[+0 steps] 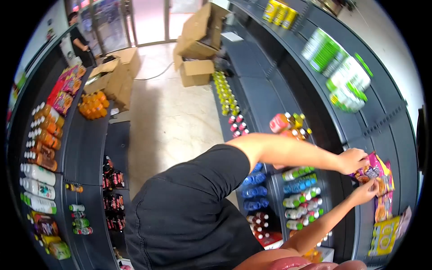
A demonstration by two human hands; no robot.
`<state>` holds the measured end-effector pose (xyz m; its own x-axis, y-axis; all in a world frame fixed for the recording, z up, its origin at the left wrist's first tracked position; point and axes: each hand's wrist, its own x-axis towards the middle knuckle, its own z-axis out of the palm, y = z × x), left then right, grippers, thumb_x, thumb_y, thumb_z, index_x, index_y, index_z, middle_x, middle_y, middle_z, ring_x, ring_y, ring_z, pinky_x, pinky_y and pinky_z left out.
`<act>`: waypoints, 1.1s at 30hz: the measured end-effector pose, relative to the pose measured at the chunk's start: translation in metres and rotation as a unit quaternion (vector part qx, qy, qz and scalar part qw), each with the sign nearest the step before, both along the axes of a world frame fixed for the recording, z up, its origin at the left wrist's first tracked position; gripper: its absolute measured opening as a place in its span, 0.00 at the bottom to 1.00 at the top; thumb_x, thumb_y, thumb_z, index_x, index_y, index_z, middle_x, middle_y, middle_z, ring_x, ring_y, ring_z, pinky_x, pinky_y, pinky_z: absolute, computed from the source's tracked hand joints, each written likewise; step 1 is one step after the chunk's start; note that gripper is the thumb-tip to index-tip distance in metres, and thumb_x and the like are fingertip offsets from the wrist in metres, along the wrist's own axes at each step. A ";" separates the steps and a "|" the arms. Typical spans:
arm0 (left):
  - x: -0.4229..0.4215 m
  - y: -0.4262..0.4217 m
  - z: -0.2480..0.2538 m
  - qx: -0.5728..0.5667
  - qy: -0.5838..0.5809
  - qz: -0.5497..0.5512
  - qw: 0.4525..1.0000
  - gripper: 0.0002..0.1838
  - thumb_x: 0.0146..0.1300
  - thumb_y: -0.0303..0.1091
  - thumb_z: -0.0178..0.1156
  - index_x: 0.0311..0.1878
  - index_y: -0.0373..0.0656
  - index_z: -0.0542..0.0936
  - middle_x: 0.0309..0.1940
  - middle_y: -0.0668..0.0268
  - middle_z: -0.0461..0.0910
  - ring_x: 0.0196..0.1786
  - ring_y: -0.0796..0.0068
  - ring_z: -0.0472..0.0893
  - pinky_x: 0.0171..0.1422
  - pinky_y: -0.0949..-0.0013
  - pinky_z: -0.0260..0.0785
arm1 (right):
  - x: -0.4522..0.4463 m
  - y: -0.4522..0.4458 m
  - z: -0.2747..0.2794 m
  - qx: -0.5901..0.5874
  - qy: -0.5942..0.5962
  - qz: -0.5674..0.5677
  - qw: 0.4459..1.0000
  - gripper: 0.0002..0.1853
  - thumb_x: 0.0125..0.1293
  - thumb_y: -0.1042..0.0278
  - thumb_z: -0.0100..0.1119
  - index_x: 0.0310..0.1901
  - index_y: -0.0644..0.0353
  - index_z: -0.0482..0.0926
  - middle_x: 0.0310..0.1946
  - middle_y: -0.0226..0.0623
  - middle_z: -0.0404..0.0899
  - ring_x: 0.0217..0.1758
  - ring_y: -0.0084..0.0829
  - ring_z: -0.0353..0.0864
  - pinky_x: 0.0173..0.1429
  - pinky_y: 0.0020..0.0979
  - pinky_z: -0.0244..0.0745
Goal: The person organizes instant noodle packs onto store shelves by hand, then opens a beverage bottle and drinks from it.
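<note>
A purple-and-pink snack bag (372, 170) is at the shelf on the right, with both hands on it. My left hand (353, 161) reaches from the black sleeve and has its fingers closed on the bag's upper-left edge. Just below, my right hand (365, 191) pinches the bag's lower part. Another snack bag (384, 207) of similar colours lies right beside the right hand. Close by on the same shelf is a yellow pack (384, 236). The hands partly cover the bag they hold.
Bottles such as the blue bottles (255, 192) fill lower shelves below my arms. Green-and-white packs (337, 67) stand on the upper right shelf. Across the aisle are shelves with orange drinks (93, 105). Cardboard boxes (196, 72) sit on the floor; a person (81, 42) stands far left.
</note>
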<state>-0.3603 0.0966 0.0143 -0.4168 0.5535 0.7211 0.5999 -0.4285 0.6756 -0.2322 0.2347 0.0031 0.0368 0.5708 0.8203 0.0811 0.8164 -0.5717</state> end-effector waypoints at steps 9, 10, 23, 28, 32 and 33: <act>-0.056 -0.338 -0.322 0.151 -0.541 0.059 0.825 0.25 0.84 0.48 0.48 0.70 0.37 0.73 0.60 0.63 0.83 0.62 0.75 0.81 0.70 0.67 0.74 | -0.112 -0.344 -0.248 0.037 -0.283 0.308 0.907 0.14 0.61 0.73 0.72 0.45 0.64 0.78 0.69 0.53 0.68 0.75 0.54 0.66 0.78 0.50 0.61; -0.045 -0.375 -0.357 0.159 -0.577 0.098 0.795 0.25 0.84 0.48 0.48 0.70 0.37 0.73 0.59 0.63 0.83 0.61 0.75 0.82 0.68 0.67 0.75 | -0.120 -0.376 -0.274 -0.113 -0.250 0.441 0.855 0.18 0.60 0.72 0.75 0.47 0.66 0.78 0.67 0.52 0.68 0.73 0.54 0.68 0.77 0.49 0.62; 0.044 -0.632 -0.428 0.262 -0.564 0.531 0.575 0.25 0.85 0.50 0.46 0.68 0.40 0.75 0.55 0.67 0.84 0.53 0.78 0.83 0.63 0.69 0.75 | -0.226 -0.616 -0.367 0.031 -0.476 0.795 0.375 0.22 0.55 0.63 0.81 0.41 0.61 0.74 0.39 0.39 0.80 0.42 0.35 0.80 0.50 0.36 0.76; -0.036 -0.690 -0.406 0.242 -0.567 0.576 0.537 0.22 0.82 0.47 0.52 0.64 0.37 0.77 0.49 0.67 0.85 0.47 0.81 0.82 0.55 0.72 0.76 | -0.310 -0.692 -0.384 -0.008 -0.450 0.835 0.317 0.21 0.56 0.64 0.81 0.39 0.60 0.74 0.37 0.36 0.78 0.41 0.29 0.78 0.48 0.32 0.76; -0.120 -0.741 -0.372 0.173 -0.554 0.565 0.586 0.25 0.76 0.43 0.64 0.64 0.34 0.75 0.51 0.64 0.83 0.52 0.78 0.81 0.60 0.69 0.75 | -0.389 -0.734 -0.399 -0.055 -0.417 0.842 0.338 0.19 0.58 0.73 0.79 0.42 0.60 0.73 0.40 0.33 0.77 0.42 0.24 0.77 0.49 0.28 0.76; -0.144 -0.756 -0.374 0.135 -0.519 0.595 0.599 0.27 0.74 0.43 0.66 0.66 0.34 0.73 0.54 0.62 0.82 0.55 0.76 0.80 0.63 0.68 0.74 | -0.410 -0.740 -0.396 -0.056 -0.444 0.830 0.333 0.18 0.61 0.78 0.76 0.43 0.59 0.72 0.41 0.31 0.76 0.43 0.22 0.77 0.50 0.26 0.75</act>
